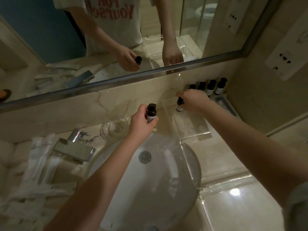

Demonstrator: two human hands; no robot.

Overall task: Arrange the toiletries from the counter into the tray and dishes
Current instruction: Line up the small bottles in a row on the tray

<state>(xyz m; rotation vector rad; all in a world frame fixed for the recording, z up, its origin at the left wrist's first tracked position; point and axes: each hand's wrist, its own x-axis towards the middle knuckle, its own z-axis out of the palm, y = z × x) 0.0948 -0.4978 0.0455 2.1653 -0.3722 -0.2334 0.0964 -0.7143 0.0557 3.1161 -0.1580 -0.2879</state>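
My left hand [141,124] grips a small dark bottle [34,112] with a black cap and white label, upright, above the back rim of the sink. My right hand [193,100] holds a second dark bottle [180,104] from above, at the near-left end of a clear acrylic tray [196,129] on the counter. Several matching dark bottles [210,86] stand in a row against the back wall, at the tray's far end. A clear glass dish [115,127] sits empty on the counter, just left of my left hand.
A white sink basin [146,180] with a drain fills the middle. A chrome faucet [75,147] stands at its left, beside white wrapped toiletry packets [40,157]. A mirror [116,39] spans the back wall. A wall socket [285,62] is at the right.
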